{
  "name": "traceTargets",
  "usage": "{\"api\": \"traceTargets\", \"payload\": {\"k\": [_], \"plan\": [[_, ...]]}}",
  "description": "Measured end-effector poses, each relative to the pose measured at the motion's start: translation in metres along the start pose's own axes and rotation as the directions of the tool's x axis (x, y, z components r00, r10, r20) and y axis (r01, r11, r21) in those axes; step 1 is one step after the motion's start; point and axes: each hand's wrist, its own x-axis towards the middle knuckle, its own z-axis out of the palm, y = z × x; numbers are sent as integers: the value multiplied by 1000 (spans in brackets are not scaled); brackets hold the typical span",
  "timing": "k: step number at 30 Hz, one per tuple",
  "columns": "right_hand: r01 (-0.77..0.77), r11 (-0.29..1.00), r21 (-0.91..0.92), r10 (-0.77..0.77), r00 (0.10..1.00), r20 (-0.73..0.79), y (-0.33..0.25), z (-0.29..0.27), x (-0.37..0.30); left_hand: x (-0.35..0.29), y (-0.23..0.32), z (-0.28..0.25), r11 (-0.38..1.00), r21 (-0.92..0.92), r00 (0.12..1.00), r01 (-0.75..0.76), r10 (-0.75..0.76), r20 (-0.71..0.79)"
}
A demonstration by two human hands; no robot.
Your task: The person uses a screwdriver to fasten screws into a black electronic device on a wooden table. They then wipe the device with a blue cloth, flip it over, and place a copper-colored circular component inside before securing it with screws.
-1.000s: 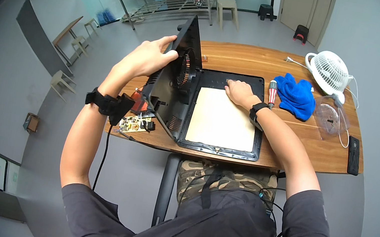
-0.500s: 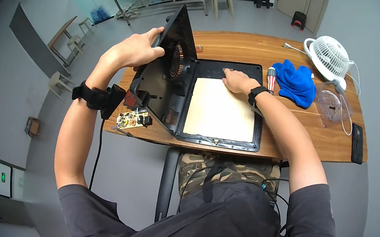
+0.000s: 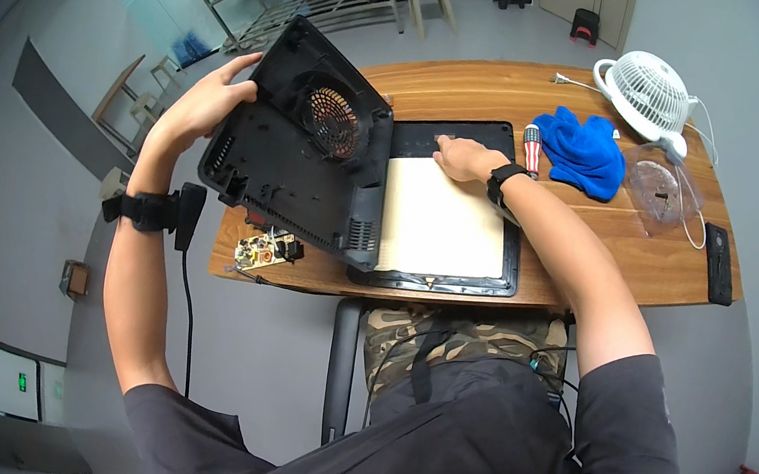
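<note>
My left hand (image 3: 205, 105) grips the far left edge of a black plastic housing (image 3: 297, 187) and holds it raised and tilted. Its inner side shows, with a round vent grille, slots and posts. Beside it on the table lies a flat black panel (image 3: 506, 143) with a cream sheet (image 3: 448, 224) over most of its face. The housing's right edge overlaps the panel's left side. My right hand (image 3: 467, 161) rests on the panel's far black strip, fingertips down and fingers partly bent, with no object visible in it. A small circuit board (image 3: 265, 250) sits left, under the housing's near edge.
Right of the panel lie a screwdriver (image 3: 531, 150) with a striped handle and a blue cloth (image 3: 582, 153). Farther right are a white fan (image 3: 650, 94) with its cord, a clear plastic tray (image 3: 657, 190) and a black case (image 3: 719, 264) at the table's right edge.
My left hand has swung the housing down and left, from nearly upright to a slant, so its inner face shows more. My right hand has stayed on the panel's far strip.
</note>
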Motion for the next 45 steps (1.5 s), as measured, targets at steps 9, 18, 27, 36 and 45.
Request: {"api": "traceTargets", "payload": {"k": [9,18,27,36,45], "plan": [[-7,893,451,9,1000,-4,8,-29,6,2,-20,57,938,-336,994,-86,104,34],[6,1000,-5,-7,978,-207,49,-72,-53,0,-70,145,888,-457,977,-55,142,159],[-105,992,-75,75,940,-334,67,-38,-99,1,-99,220,953,-2,918,-304,293,267],[-159,987,-4,150,941,-304,70,-22,-103,6,-94,227,971,56,944,-232,211,253],[-124,990,63,138,938,-318,65,-15,-112,-7,-88,233,970,145,973,-193,170,158]]}}
